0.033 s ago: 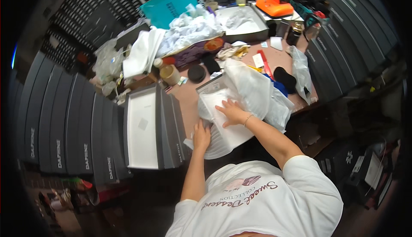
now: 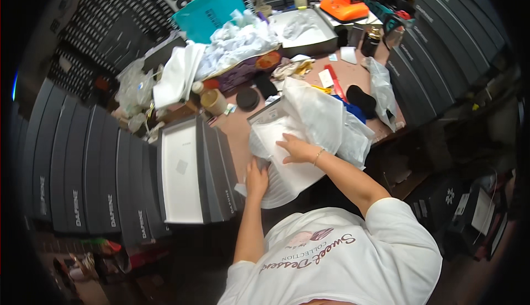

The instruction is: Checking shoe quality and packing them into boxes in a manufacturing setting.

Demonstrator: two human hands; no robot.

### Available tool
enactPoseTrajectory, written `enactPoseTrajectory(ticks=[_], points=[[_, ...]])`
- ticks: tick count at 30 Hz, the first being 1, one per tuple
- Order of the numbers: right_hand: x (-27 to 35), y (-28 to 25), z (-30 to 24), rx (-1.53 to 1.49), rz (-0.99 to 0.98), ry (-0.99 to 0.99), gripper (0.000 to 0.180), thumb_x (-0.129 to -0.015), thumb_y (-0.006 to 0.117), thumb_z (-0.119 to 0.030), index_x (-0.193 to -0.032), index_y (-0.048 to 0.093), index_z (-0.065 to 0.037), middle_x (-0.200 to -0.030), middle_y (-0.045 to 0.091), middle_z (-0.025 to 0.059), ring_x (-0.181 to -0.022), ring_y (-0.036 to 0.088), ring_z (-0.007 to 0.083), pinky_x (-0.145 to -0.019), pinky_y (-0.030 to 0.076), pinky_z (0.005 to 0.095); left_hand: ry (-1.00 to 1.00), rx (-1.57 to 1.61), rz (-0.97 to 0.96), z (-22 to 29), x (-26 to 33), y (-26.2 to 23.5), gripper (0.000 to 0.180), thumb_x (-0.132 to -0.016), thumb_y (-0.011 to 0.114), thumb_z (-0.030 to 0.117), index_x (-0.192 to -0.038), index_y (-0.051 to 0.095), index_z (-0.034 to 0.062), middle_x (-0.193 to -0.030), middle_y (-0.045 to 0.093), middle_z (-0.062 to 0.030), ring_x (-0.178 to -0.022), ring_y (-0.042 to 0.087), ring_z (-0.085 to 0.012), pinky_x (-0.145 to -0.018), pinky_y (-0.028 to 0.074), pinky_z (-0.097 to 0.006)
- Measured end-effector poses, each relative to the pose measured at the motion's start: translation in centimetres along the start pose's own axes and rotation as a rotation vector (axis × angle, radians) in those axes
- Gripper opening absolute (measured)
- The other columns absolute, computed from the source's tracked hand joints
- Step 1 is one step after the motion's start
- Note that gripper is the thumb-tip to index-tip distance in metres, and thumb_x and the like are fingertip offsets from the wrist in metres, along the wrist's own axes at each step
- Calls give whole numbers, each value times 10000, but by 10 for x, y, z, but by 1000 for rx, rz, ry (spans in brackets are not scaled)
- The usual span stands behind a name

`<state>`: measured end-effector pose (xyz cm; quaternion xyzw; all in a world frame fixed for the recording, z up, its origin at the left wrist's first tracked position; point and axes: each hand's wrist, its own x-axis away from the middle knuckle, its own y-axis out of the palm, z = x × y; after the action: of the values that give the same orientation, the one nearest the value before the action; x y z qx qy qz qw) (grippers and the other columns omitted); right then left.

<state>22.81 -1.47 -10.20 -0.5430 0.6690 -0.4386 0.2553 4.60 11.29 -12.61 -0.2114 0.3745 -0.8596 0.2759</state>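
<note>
An open dark grey box (image 2: 269, 115) with white paper (image 2: 287, 125) in it lies at the near table edge, its labelled end facing away. My right hand (image 2: 299, 150) rests on the paper, fingers stretched out and slightly apart. Along the box's left side, my left hand (image 2: 256, 180) is closed on a translucent foam sheet (image 2: 281, 191) that spreads under the box; its fingertips are partly hidden. More translucent wrapping (image 2: 317, 106) bulges up against the box's right side.
Left stands an open white-lined box part (image 2: 180, 175) beside rows of dark boxes (image 2: 99, 167). Behind are a bottle (image 2: 211, 99), round black lid (image 2: 247, 99), crumpled paper (image 2: 237, 43) and orange device (image 2: 345, 1). Black cloth (image 2: 361, 101) lies right; dark boxes (image 2: 428, 62) stack beyond.
The whole view has shifted slightly. My right hand's fingers have drawn closer together on the paper. My left hand stays at the box's left side.
</note>
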Motion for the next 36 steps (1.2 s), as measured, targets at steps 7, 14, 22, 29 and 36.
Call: enactPoseTrajectory(ticks=[7,14,22,29,36], points=[[162,-97,4,-6,335,389,160,-759,571,-143,-782,638,1,-781,635,209,-771,634,370,-716,501,458,171,358,355,41,47,-32,475,-833,517,10,-1305,484,-23,-1358,442,-239,-1132,523,-388,-943,437,-424],[119,-28,48,175,343,489,468,-758,673,-255,-1134,571,3,-1090,572,227,-1003,561,395,-826,491,469,608,120,302,87,35,-24,298,-827,626,74,-1114,619,-8,-1215,565,-189,-1144,516,-362,-976,412,-429],[165,-82,79,-203,651,468,605,-719,704,-238,-1232,536,35,-1191,551,263,-1113,540,385,-965,426,398,589,242,261,100,40,-40,368,-834,672,143,-1167,605,1,-1216,576,-188,-1188,513,-337,-999,406,-398],[206,-189,-38,-80,695,207,582,-704,734,-192,-1191,540,60,-1250,504,265,-1151,529,357,-978,407,360,538,1015,24,175,38,-21,700,-810,740,327,-1345,438,-8,-1311,521,-188,-1212,504,-313,-1016,402,-392],[171,-161,-79,-778,644,-75,486,-778,753,-212,-1194,586,-25,-1279,539,146,-1122,572,258,-888,485,350,-29,1959,-316,139,38,-40,693,-832,576,563,-1321,457,87,-1227,569,-105,-1086,587,-258,-948,479,-416]])
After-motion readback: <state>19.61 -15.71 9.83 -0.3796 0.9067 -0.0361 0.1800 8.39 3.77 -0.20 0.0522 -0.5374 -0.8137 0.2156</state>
